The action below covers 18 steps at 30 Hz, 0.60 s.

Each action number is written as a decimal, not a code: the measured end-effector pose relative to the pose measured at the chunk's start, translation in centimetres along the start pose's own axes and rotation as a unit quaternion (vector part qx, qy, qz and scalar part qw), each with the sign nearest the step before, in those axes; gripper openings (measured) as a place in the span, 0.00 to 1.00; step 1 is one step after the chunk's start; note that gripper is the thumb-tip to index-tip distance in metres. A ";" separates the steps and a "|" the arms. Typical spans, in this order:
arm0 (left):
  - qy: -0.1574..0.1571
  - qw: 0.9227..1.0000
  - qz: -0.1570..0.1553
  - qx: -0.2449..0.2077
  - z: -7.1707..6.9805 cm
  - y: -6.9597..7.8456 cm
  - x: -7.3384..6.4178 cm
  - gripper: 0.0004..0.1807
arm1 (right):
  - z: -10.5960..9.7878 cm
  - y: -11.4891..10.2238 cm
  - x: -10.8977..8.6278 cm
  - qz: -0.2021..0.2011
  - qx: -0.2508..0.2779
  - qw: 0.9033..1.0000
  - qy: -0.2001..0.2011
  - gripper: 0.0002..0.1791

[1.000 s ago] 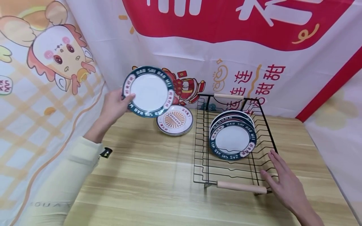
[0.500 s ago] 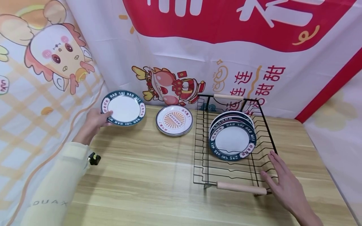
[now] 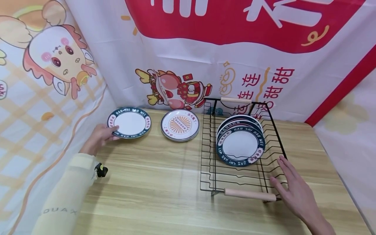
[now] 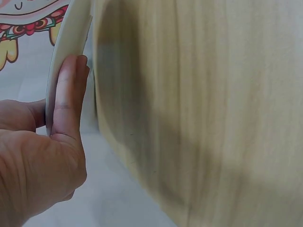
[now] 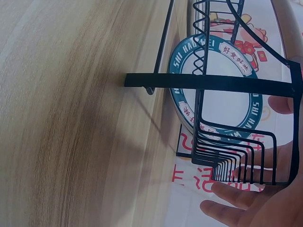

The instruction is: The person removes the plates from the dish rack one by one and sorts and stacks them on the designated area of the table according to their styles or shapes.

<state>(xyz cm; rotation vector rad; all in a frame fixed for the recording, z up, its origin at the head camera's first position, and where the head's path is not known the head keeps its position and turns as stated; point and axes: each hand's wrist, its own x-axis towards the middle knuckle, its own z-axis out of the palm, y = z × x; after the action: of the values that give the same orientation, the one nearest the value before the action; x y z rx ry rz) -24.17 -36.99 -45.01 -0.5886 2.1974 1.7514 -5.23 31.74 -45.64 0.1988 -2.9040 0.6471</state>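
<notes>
Near the back left of the table, my left hand [image 3: 101,135] pinches the left edge of a white plate with a dark green lettered rim [image 3: 130,122]. The thumb lies on its face, the fingers flat against its underside. In the left wrist view that plate [image 4: 71,38] shows edge-on, close over the wood. My right hand [image 3: 298,191] rests at the right front side of a black wire dish rack [image 3: 276,131], fingers mostly straight. Several plates lean upright in the rack, a green-rimmed plate [image 3: 241,145] in front.
Between the held plate and the rack lies a small stack of white plates with an orange sunburst [image 3: 180,125]. Wooden handles [image 3: 249,195] cap the rack's ends. A printed cloth [image 3: 182,52] hangs behind the wooden table [image 3: 152,192].
My left hand has carried the green-rimmed plate left and down, tilting it flatter close to the tabletop and uncovering the sunburst stack. My right hand has stayed at the rack.
</notes>
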 end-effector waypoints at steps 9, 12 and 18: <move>-0.015 0.999 -0.015 -0.050 0.8 -0.9 0.3 0.11 | 0.0 -0.1 0.0 0.002 -0.004 1.000 -0.004 0.41; -0.020 0.998 -0.015 -0.052 1.0 -1.1 0.6 0.13 | -0.1 -0.1 0.0 0.000 -0.006 1.000 -0.002 0.41; -0.013 0.999 -0.019 -0.044 1.3 -1.7 1.1 0.21 | -0.1 -0.1 0.0 -0.003 -0.006 1.000 -0.001 0.41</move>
<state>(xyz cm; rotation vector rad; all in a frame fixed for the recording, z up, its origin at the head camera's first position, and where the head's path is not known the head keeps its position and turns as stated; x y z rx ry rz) -24.42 -36.18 -47.32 -0.6202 2.0864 1.8347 -5.18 31.71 -45.49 0.2064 -2.9077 0.6295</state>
